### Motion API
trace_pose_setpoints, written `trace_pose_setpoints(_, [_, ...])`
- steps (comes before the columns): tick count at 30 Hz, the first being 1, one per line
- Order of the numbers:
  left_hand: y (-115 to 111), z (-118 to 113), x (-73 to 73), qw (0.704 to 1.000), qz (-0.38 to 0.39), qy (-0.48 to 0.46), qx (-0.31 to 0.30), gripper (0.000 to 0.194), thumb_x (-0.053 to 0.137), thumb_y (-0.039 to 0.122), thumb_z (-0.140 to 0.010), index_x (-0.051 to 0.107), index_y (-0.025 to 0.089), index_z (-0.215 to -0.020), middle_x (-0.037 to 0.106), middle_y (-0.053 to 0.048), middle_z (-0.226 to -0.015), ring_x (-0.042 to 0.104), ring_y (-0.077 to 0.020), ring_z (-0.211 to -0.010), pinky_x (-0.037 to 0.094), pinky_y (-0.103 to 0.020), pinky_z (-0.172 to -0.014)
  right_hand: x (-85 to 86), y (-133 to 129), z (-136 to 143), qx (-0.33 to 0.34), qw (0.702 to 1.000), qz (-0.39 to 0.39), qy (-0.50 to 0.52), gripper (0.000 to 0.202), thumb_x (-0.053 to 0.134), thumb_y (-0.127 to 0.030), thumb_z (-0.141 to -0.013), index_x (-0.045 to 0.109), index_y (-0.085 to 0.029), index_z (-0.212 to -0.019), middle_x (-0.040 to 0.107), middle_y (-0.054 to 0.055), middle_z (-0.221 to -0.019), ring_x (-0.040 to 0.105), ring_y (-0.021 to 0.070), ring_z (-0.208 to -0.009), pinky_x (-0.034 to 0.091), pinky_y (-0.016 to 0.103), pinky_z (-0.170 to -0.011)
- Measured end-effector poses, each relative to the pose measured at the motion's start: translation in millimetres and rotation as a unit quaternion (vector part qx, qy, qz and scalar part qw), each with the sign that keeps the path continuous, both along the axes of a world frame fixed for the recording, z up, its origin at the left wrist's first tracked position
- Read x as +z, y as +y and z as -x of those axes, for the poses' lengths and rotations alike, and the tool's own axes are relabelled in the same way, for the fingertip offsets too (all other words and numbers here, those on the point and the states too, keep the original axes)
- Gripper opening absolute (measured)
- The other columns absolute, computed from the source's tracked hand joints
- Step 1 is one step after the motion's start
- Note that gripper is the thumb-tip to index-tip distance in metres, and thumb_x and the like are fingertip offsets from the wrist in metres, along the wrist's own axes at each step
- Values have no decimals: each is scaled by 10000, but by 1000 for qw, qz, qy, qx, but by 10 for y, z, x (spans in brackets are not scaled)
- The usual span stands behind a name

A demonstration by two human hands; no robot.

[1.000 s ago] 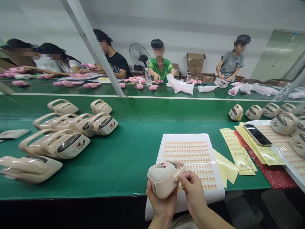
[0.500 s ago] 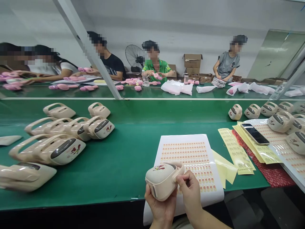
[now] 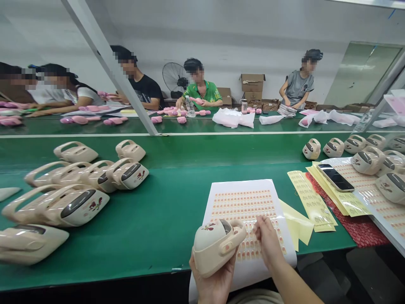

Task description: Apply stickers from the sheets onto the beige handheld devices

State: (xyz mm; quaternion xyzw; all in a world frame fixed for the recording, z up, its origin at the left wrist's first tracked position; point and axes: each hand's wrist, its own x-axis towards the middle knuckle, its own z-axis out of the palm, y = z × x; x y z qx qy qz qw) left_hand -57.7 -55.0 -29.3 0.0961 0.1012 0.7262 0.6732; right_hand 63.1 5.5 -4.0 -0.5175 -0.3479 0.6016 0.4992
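Note:
My left hand [image 3: 212, 282] cups a cream plastic appliance housing [image 3: 211, 253] from below. The housing has a rounded body, a loop handle, a dark window and a red flower print on its pale top. An oval mark shows at the handle's pivot, facing me. To its right my right hand [image 3: 267, 240] is over the sticker sheet [image 3: 242, 204], thumb and fingertips drawn together. Whether a sticker is between them is too small to tell. Rows of small orange-and-pale oval stickers cover the white sheet, whose near end hangs over the table edge.
Several similar housings [image 3: 84, 207] stand on the green table [image 3: 158, 228] at left, more [image 3: 368, 160] at far right. Yellow sticker strips [image 3: 311, 200], a phone [image 3: 335, 177] and red textured material [image 3: 363, 228] lie right. Across the bench, several people handle pink items; a slanted post [image 3: 107, 63] rises left.
My right hand has left the housing's handle and moved right over the sticker sheet. My left hand has turned the housing so its handle side and oval mark show.

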Motion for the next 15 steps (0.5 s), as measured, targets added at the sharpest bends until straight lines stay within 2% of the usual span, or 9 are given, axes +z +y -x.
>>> trace_pose_setpoints(2, [-1, 73, -8, 996, 7, 88, 13, 442, 394, 600, -786, 547, 381, -1138, 672, 15, -1079, 592, -230, -1024, 486, -356, -843, 142, 74, -129, 4, 999, -43, -7, 323, 617, -490, -655, 463, -224, -756, 458, -47, -623, 417, 120, -579, 361, 260, -582])
trace_pose_setpoints(4, [8, 164, 1, 972, 1, 230, 52, 543, 514, 579, -728, 448, 383, -1230, 647, -11, -1097, 590, -265, -1014, 492, -412, -826, 322, 120, -220, 61, 994, -89, -10, 346, 671, -429, -632, 479, -225, -834, 492, -34, -686, 478, 138, -673, 383, 275, -648])
trace_pose_setpoints(5, [14, 212, 13, 943, -11, 322, 84, 671, 619, 539, -658, 391, 383, -1269, 617, -21, -1130, 567, -290, -1044, 473, -444, -853, 416, 130, -246, 102, 989, -108, -12, 347, 682, -398, -631, 478, -224, -851, 501, -30, -701, 490, 143, -696, 385, 279, -662])
trace_pose_setpoints(7, [22, 296, 53, 842, -62, 517, 140, 943, 776, 363, -506, 297, 380, -1318, 537, -42, -1222, 496, -339, -1124, 400, -505, -926, 591, 125, -258, 185, 973, -135, -23, 309, 672, -343, -647, 472, -221, -848, 513, -29, -695, 485, 139, -679, 375, 277, -646])
trace_pose_setpoints(9, [24, 355, 101, 718, -136, 666, 146, 1050, 790, 197, -446, 257, 372, -1334, 480, -70, -1283, 455, -367, -1161, 358, -536, -951, 730, 99, -236, 254, 954, -153, -49, 261, 646, -277, -661, 468, -219, -842, 522, -32, -688, 442, 121, -621, 347, 263, -601])
trace_pose_setpoints(10, [25, 374, 124, 668, -173, 711, 136, 1058, 772, 156, -450, 240, 369, -1339, 466, -83, -1299, 455, -372, -1161, 361, -542, -944, 781, 83, -220, 284, 943, -158, -70, 243, 631, -242, -665, 468, -218, -844, 529, -35, -689, 407, 110, -586, 328, 254, -575])
trace_pose_setpoints(11, [26, 387, 144, 633, -205, 737, 124, 1064, 755, 137, -456, 218, 369, -1344, 462, -92, -1305, 467, -371, -1151, 378, -540, -929, 819, 67, -205, 311, 932, -160, -93, 231, 614, -207, -669, 468, -219, -848, 537, -38, -693, 370, 100, -556, 309, 247, -552])
trace_pose_setpoints(13, [34, 401, 170, 595, -244, 758, 110, 1087, 744, 132, -451, 180, 367, -1351, 457, -101, -1308, 479, -367, -1140, 403, -523, -909, 860, 40, -183, 353, 913, -154, -135, 226, 580, -145, -671, 465, -222, -849, 550, -47, -696, 309, 90, -517, 274, 238, -518])
trace_pose_setpoints(15, [47, 413, 179, 580, -253, 767, 109, 1104, 739, 129, -445, 157, 363, -1353, 446, -106, -1313, 470, -365, -1148, 406, -516, -908, 866, 23, -178, 375, 902, -142, -157, 236, 562, -104, -665, 455, -224, -838, 549, -55, -689, 290, 87, -508, 258, 234, -508])
